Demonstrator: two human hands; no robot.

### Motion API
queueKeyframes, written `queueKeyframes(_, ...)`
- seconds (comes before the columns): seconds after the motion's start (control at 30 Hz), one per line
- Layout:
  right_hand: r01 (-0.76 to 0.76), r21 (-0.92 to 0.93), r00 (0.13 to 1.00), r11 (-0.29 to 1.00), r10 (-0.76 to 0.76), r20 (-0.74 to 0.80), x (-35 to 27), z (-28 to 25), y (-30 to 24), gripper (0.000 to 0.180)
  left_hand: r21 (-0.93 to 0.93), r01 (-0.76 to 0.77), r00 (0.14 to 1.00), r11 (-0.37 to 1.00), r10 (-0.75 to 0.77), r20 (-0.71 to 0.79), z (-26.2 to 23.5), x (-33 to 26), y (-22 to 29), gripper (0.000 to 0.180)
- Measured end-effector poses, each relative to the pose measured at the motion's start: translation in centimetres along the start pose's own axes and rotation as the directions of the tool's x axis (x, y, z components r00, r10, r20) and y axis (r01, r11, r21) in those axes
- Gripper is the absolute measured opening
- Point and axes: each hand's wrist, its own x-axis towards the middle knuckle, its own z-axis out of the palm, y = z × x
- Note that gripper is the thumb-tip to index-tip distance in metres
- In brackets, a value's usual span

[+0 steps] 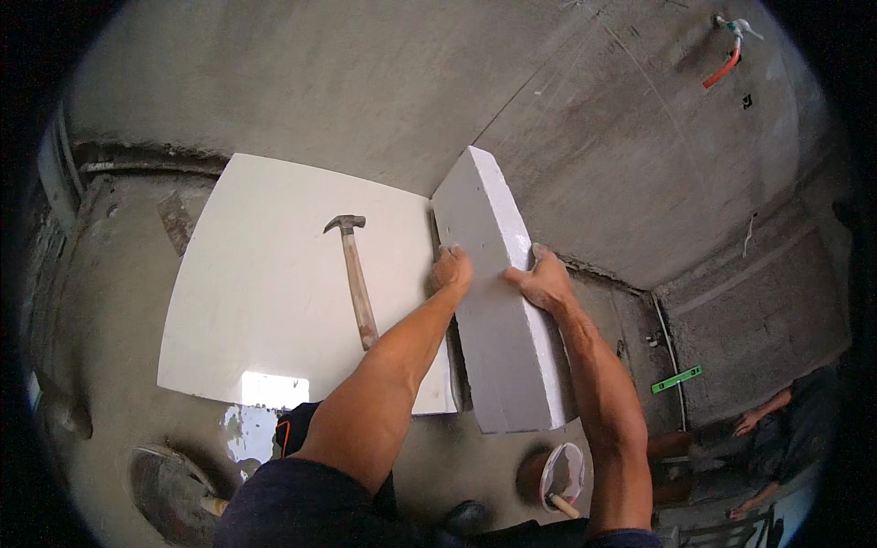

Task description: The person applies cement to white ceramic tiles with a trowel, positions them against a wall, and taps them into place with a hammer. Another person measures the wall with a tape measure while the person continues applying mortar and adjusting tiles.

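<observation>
A long, thick white block (pixel 498 352) stands tilted beside a glossy white slab that looks like a large tile (pixel 265 265), its far end near the wall corner. My right hand (pixel 546 281) grips the block's right edge, with the thumb over the face and some fingers hidden behind it. Curled against the left side is my left hand (pixel 451 269), closed on the block; part of its grip is hidden. A claw hammer (pixel 356 283) with a wooden handle lies on the slab, its lower end partly behind my left forearm.
Rough grey walls meet behind the block. A white bucket (pixel 564 475) holding a wooden-handled tool stands near my right elbow. At lower left sits a dark round tub (pixel 169 489). A green spirit level (pixel 676 379) rests at right, near another person (pixel 767 438). An orange pipe (pixel 722 70) juts from the wall.
</observation>
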Motion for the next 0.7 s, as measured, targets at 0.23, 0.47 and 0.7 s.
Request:
queueKeyframes(0.23,0.012,-0.013,1.000,1.000,-0.012,0.025,3.4,1.3,1.1,0.092,0.063,0.007,0.998,0.998,-0.012,0.065,-0.6,1.3,0.7,0.062)
queueKeyframes(0.47,0.000,0.009,0.997,1.000,0.000,0.075,5.1,1.3,1.5,0.086,0.091,0.004,0.996,0.996,-0.012,0.087,-0.7,1.9,0.9,0.059)
queueKeyframes(0.7,-0.028,-0.006,0.999,1.000,0.028,0.034,6.0,2.0,3.1,0.096,0.051,0.030,0.992,0.998,-0.036,0.118,0.0,1.8,1.6,0.060)
